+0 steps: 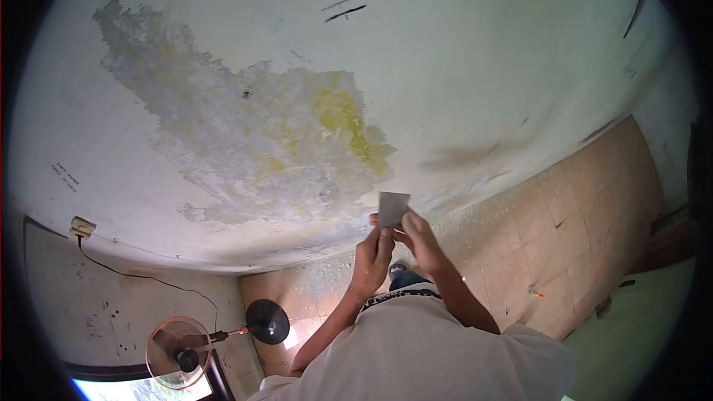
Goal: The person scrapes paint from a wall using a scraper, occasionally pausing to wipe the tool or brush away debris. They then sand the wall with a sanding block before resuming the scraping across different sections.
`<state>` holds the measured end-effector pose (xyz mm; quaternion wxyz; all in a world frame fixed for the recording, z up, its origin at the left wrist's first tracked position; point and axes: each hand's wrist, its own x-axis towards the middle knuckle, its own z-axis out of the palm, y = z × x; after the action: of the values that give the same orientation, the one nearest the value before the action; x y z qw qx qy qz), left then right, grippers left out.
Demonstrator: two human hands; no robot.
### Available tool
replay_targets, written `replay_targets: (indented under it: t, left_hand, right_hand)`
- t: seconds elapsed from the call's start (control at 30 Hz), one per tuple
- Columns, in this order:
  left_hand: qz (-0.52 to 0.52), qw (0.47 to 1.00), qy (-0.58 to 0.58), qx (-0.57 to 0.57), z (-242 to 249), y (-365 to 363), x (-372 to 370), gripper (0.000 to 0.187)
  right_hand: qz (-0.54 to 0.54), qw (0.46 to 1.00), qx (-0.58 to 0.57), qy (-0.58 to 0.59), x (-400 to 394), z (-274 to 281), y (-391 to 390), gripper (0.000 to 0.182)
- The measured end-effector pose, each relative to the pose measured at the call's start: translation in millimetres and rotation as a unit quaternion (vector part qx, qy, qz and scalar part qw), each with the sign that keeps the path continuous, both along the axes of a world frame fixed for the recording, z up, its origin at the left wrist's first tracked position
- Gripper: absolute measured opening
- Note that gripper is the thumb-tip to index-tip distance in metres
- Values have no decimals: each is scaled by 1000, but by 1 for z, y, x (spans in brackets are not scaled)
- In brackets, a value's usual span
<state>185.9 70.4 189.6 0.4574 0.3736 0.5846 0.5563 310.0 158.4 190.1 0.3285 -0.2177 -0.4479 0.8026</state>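
My left hand point(370, 258) is closed, its thumb at the lower edge of a scraper point(394, 206) with a flat, grey, roughly square blade. My right hand point(420, 240) also closes on it from the right side. Its handle, if there is one, is hidden behind my fingers. The blade is in front of my body, close to the lower wall and apart from the big bare patch. That peeled patch point(223, 122) on the white wall point(460, 59) shows grey underneath with yellow areas and ragged edges.
Paint flakes are scattered on the tiled floor point(520, 252) along the wall's foot. A standing fan point(178, 353) with a round black base point(267, 321) is at lower left. Its cord runs to a wall socket point(82, 228). A small orange-tipped object point(536, 294) lies on the tiles.
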Motion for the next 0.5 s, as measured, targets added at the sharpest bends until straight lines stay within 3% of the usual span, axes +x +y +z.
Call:
replay_targets:
  t: [0.03,0.07,0.27,0.43,0.5]
  left_hand:
    - [-12,996,88,27,-8,4,2,30]
    - [-7,996,88,30,-15,7,7,30]
    - [42,999,-14,-31,5,43,13,32]
    - [104,978,175,46,-45,75,16,33]
    - [103,976,187,36,-58,67,15,33]
  right_hand:
    - [-33,999,38,-3,-14,14,-4,54]
    - [-54,998,8,-11,-23,4,-5,50]
    - [-88,996,-17,3,-41,-3,26,46]
    - [-125,989,-65,51,-46,-36,46,47]
    - [-108,990,-79,47,-46,-59,41,48]
